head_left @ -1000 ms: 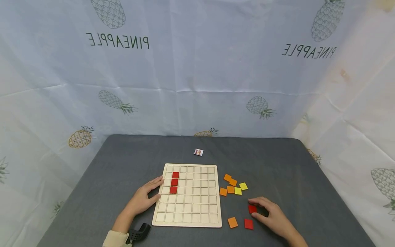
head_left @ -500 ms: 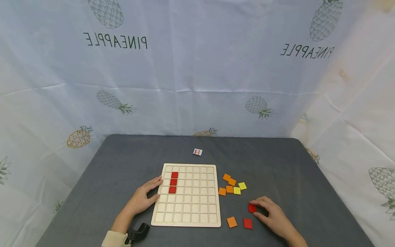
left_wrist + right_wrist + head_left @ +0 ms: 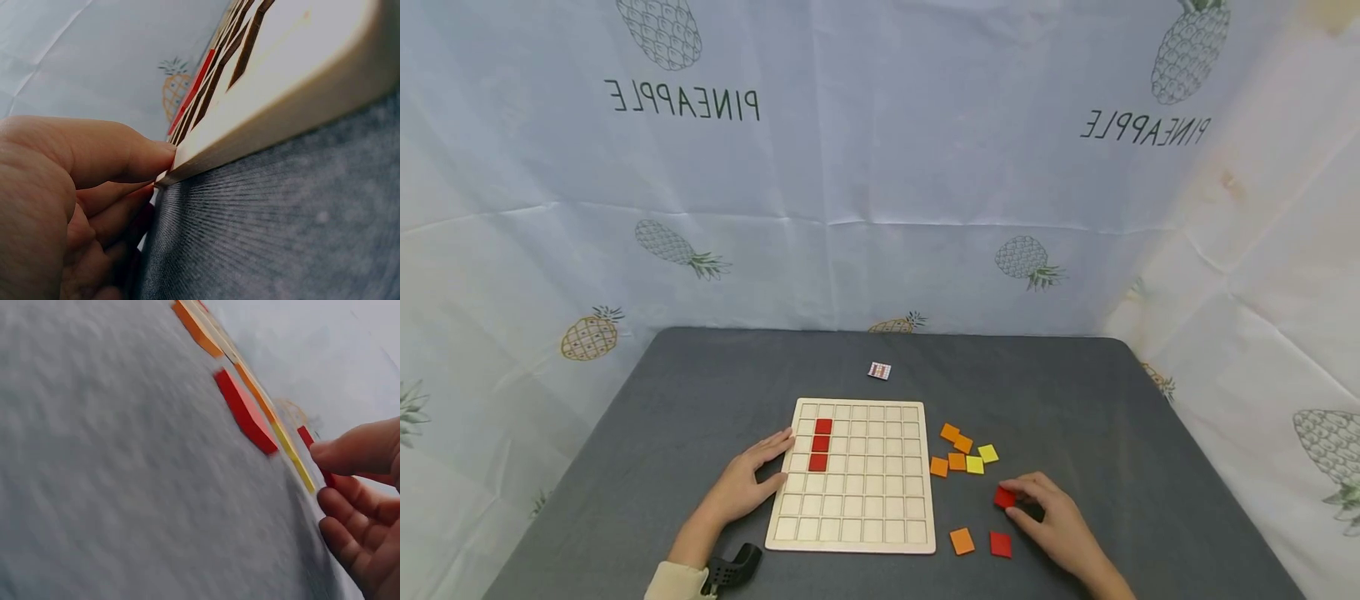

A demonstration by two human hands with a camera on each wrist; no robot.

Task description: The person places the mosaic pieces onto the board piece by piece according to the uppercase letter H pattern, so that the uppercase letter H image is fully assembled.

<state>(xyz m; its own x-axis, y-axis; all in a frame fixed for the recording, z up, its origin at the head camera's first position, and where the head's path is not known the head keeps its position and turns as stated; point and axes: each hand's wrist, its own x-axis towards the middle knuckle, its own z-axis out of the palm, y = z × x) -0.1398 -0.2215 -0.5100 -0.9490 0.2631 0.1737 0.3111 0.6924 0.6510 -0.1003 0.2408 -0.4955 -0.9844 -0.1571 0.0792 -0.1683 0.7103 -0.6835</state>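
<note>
Pineapple-print curtain: hung behind the surface, with the lettering seen reversed.
Dark grey surface (image 3: 1037,392): the board, the card and the loose tiles are carried on it.
Wooden grid board (image 3: 872,507): laid flat, left of the loose tiles.
Left hand (image 3: 741,483): laid along the board's left edge, which is touched by thumb and fingertips; the fingers are extended, released.
Right hand (image 3: 1047,517): held right of the board; a red tile (image 3: 1003,497) is grasped between thumb and fingers.
Black wrist strap (image 3: 733,568): worn beside the left cuff.
Printed card (image 3: 880,371): placed beyond the board's far edge.
Three red tiles (image 3: 821,444): set in a column on the board, second from the left.
Loose red tile (image 3: 1001,545): left on the surface, near the right hand.
Four orange tiles (image 3: 957,462): clustered right of the board.
Two yellow tiles (image 3: 974,465): placed beside that cluster.
Fifth orange tile (image 3: 962,542): placed apart, between the board's near right corner and the loose red tile.
</note>
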